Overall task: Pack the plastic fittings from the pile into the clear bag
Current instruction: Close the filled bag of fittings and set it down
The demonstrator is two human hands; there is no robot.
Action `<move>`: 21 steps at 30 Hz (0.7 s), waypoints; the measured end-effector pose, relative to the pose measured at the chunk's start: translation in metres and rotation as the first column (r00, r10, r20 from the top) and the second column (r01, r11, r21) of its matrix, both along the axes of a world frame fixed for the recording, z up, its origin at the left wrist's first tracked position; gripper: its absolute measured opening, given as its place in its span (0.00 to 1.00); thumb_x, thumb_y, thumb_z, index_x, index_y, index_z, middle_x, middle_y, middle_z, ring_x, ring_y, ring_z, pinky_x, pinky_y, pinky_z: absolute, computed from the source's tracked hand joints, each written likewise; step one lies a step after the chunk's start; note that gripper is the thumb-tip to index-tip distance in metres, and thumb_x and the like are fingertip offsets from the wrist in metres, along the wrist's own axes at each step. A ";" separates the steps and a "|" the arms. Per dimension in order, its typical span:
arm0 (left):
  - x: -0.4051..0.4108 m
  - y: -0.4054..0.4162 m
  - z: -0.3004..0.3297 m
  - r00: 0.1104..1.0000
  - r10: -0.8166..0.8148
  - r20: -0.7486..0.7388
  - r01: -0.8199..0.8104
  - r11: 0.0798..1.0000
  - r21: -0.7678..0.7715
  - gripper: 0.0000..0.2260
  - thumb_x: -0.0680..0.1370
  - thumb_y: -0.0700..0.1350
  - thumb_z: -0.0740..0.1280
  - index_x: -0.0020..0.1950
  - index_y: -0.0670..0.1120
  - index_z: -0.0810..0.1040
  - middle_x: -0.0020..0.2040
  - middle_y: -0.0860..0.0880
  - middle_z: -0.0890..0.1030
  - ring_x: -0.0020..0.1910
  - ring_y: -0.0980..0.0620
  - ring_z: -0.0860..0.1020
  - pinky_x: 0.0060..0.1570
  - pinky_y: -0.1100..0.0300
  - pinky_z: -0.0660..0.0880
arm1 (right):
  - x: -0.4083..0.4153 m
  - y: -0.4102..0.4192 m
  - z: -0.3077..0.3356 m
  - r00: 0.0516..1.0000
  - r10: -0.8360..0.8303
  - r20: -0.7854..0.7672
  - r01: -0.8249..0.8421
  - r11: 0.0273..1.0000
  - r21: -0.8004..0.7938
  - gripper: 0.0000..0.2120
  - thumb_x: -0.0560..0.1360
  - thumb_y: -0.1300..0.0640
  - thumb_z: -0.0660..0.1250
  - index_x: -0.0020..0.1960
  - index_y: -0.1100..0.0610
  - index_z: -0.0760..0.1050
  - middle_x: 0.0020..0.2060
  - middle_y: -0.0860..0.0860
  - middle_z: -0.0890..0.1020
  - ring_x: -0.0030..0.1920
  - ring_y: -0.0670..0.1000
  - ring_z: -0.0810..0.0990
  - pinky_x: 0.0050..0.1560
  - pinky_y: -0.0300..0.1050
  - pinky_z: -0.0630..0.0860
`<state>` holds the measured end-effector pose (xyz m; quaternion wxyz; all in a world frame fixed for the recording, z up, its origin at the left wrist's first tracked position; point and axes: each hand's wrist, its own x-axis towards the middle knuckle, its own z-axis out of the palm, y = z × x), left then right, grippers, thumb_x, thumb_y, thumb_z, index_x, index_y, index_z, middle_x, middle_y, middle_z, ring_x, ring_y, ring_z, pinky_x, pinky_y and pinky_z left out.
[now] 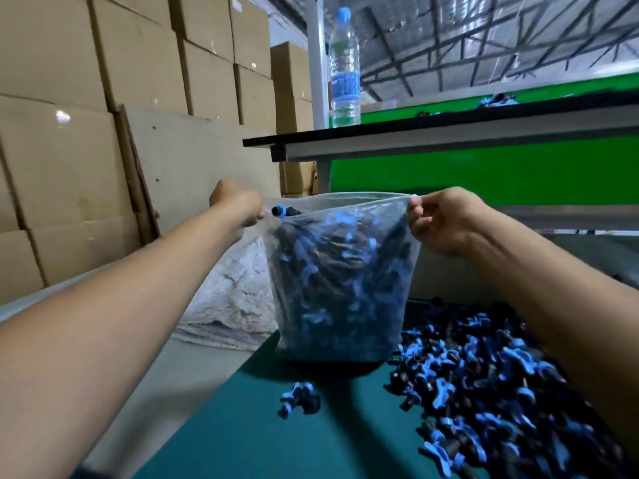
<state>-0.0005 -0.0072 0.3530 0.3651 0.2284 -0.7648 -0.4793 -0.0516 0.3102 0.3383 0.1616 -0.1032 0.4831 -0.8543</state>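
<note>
Two hands are seen holding a clear bag [342, 278] upright by its top rim. The left hand [238, 202] is curled around the left corner of the rim, its fingers clamped on the plastic; a single blue-and-black fitting [281, 211] is seen right beside that hand at the bag's mouth. The right hand [441, 219] is pinching the right corner of the rim, fingers [416, 210] pressed together on the film. The bag is filled almost to the top with black and blue fittings, and its bottom is rested on the green surface [259, 426]. A large pile of fittings [484, 382] is spread on the surface to the right of the bag, touching its lower right side. A few loose fittings [299, 397] are left on the near side of the bag, apart from the pile. A crumpled white sack [235, 299] is lying to the left of the bag. Cardboard boxes [103, 98] are stacked at the far left. A water bottle [344, 69] is stood on a raised shelf [449, 133] beyond the bag.
</note>
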 end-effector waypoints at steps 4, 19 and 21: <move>0.010 0.000 0.007 0.998 -0.010 -0.068 0.013 0.999 0.043 0.06 0.77 0.32 0.66 0.42 0.36 0.82 0.32 0.42 0.80 0.25 0.51 0.74 0.26 0.62 0.69 | -0.001 -0.002 0.016 0.999 0.036 0.015 -0.036 0.999 -0.004 0.16 0.85 0.67 0.47 0.44 0.58 0.69 0.29 0.50 0.72 0.28 0.44 0.66 0.20 0.33 0.62; 0.071 -0.006 0.106 0.966 0.127 -0.223 -0.151 0.984 -0.093 0.03 0.79 0.36 0.68 0.47 0.40 0.81 0.34 0.46 0.80 0.19 0.59 0.73 0.19 0.66 0.63 | 0.046 0.004 0.094 0.957 0.090 -0.277 -0.067 0.993 0.092 0.09 0.66 0.65 0.54 0.31 0.54 0.67 0.23 0.44 0.69 0.20 0.42 0.63 0.17 0.34 0.55; 0.088 -0.008 0.115 0.968 0.113 -0.225 -0.136 0.987 -0.090 0.07 0.81 0.37 0.68 0.43 0.41 0.80 0.34 0.46 0.80 0.20 0.60 0.73 0.19 0.68 0.64 | 0.062 0.002 0.103 0.928 0.064 -0.366 -0.027 0.994 0.104 0.08 0.62 0.63 0.54 0.27 0.53 0.66 0.23 0.44 0.68 0.20 0.42 0.61 0.17 0.34 0.54</move>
